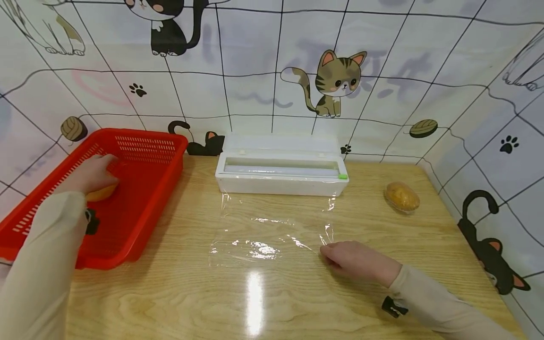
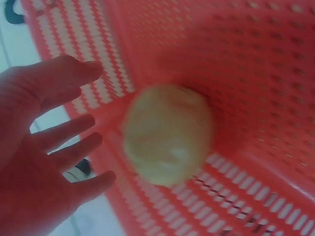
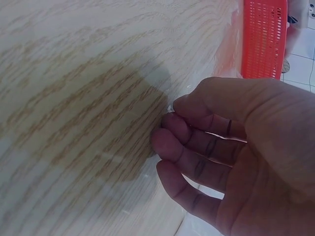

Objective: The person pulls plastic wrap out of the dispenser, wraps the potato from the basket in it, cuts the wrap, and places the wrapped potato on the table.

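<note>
Inside the red basket, my left hand (image 1: 91, 174) reaches over a round, pale golden, bun-like item (image 1: 102, 192). The left wrist view shows the fingers of this hand (image 2: 54, 142) spread and a gap between them and the item (image 2: 167, 135). My right hand (image 1: 352, 259) pinches the front right corner of a sheet of clear cling film (image 1: 263, 250) between thumb and fingertips, low over the table. The film runs out from a white cling film dispenser (image 1: 280, 185) with its lid raised. In the right wrist view, the right hand's fingers (image 3: 172, 147) are curled at the film's edge.
The red basket (image 1: 148, 226) stands at the left of the wooden table (image 1: 191, 302). A golden item (image 1: 401, 197) in clear wrap lies at the back right. A patterned wall covering (image 1: 255, 94) borders the table's back and right side.
</note>
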Demonstrator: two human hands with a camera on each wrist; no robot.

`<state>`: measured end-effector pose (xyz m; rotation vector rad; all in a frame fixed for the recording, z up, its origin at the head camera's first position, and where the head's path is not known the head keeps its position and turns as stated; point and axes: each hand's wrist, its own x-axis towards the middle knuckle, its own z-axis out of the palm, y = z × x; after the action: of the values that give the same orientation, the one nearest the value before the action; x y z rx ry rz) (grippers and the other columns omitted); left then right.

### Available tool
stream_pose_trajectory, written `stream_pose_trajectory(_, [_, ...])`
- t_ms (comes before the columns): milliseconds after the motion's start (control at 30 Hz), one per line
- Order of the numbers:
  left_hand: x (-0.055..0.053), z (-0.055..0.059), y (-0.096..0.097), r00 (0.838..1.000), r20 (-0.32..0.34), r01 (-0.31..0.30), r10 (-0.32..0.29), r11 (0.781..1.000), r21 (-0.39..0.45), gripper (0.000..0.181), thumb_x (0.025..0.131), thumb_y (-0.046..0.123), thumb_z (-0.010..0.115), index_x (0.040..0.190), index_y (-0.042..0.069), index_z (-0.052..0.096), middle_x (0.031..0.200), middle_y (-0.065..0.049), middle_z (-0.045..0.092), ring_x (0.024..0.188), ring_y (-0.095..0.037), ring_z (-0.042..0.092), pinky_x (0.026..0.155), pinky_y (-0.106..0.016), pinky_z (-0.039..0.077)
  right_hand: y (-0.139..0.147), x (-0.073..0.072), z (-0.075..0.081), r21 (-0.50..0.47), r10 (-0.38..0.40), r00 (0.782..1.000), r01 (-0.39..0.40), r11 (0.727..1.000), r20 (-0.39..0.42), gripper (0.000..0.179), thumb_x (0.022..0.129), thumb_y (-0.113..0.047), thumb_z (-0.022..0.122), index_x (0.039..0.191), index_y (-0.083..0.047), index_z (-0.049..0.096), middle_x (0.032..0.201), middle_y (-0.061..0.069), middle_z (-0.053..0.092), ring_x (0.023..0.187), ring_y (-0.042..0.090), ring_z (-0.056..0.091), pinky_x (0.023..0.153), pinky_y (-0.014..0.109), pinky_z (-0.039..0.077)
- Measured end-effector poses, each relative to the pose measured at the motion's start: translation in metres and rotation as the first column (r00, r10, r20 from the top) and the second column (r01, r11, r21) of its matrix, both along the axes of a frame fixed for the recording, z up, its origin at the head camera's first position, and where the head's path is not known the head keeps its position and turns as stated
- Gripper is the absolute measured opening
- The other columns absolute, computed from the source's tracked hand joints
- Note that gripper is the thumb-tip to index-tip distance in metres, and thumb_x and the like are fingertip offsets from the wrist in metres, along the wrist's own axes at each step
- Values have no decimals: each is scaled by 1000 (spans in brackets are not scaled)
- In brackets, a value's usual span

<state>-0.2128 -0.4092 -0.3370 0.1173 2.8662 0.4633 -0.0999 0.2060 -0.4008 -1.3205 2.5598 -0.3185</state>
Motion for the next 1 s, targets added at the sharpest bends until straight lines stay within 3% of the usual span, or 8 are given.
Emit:
stream_pose_trajectory(200, [5,-17,-23,989,79,-128,127,992,16,84,84,23,69,147,-6,21,133,-39,25,113,-57,23,93,-76,24,-1,1,0,1,-6,1000,6,1000,9,28,85,0,64,76,-17,44,65,-13,37,57,5,36,51,21,36])
stream_pose_trajectory(300, [5,-25,-29,986,70,-150,150,989,-7,88,83,30,70,148,-3,21,136,-39,22,115,-59,22,91,-77,23,-1,2,1,-3,-5,1000,5,1000,3,29,85,0,64,76,-17,43,65,-13,36,57,4,36,51,21,36])
stream_pose_trajectory(433, [2,-32,-30,988,72,-137,137,991,-2,88,83,33,71,147,-4,23,128,-39,27,110,-59,26,86,-76,28,-1,2,1,-8,-1,1000,1,1000,-7,30,85,0,64,75,-17,43,65,-13,36,58,4,36,51,20,35])
stream_pose_trajectory(567, [0,-30,-29,976,157,-168,153,982,84,96,85,31,72,149,-4,11,129,-41,20,112,-59,21,90,-77,23,-1,1,0,-6,-2,1000,2,1000,-9,29,86,0,64,75,-17,43,66,-12,36,58,4,35,51,20,36])
stream_pose_trajectory(667, [0,-27,-27,971,182,-176,153,978,116,94,87,26,71,149,-5,9,131,-42,17,115,-60,17,92,-77,19,-2,1,0,-4,-5,1000,5,1000,-4,29,86,0,64,76,-17,43,66,-12,36,58,4,36,51,20,36])
stream_pose_trajectory(1000, [0,-18,-19,989,116,-95,89,994,50,79,86,17,71,143,-6,21,124,-40,26,110,-58,25,91,-73,27,-4,1,2,1,-14,1000,14,1000,10,29,85,1,64,75,-17,44,66,-12,37,58,5,37,51,22,36])
